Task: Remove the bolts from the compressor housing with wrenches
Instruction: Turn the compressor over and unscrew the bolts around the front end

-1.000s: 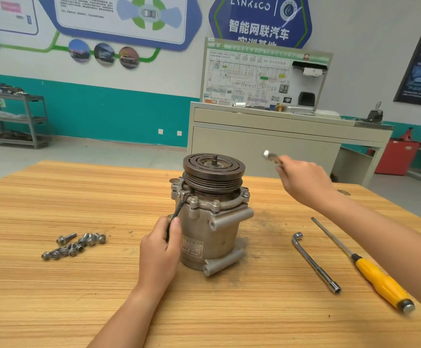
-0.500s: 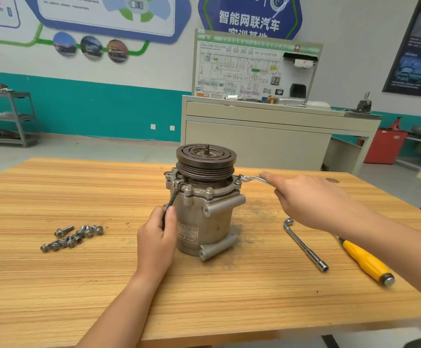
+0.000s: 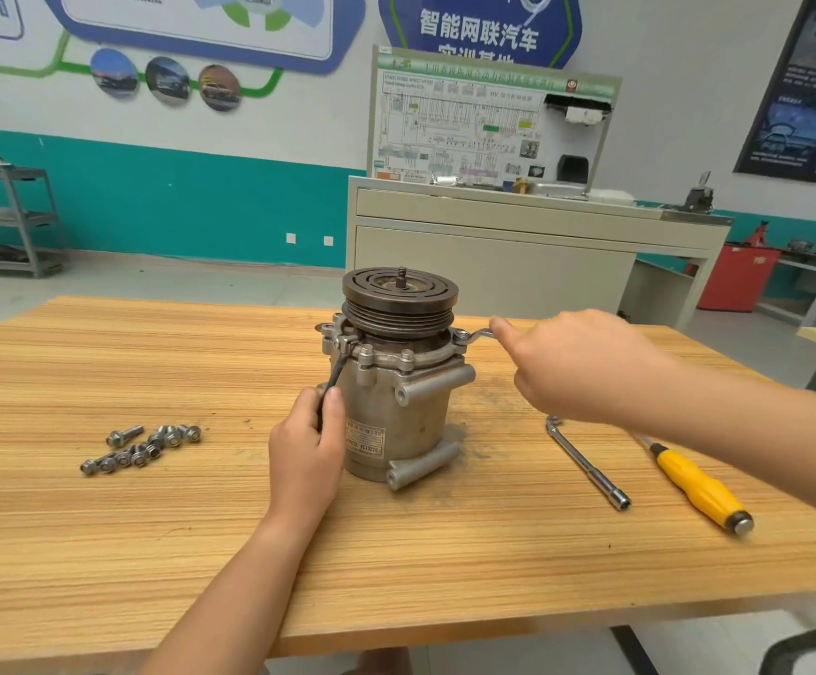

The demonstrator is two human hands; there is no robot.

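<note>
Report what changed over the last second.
The right hand brought its silver wrench down from the air onto a flange bolt on the compressor. The left hand still grips the dark wrench. The loose bolts, socket wrench and screwdriver are unmoved.

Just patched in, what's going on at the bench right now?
A person works on the compressor standing on the table. The left hand grips a dark wrench at the left side of its flange. The right hand holds a silver wrench at the right side. Loose bolts lie to the left. An L-shaped wrench and a yellow-handled screwdriver lie to the right.
</note>
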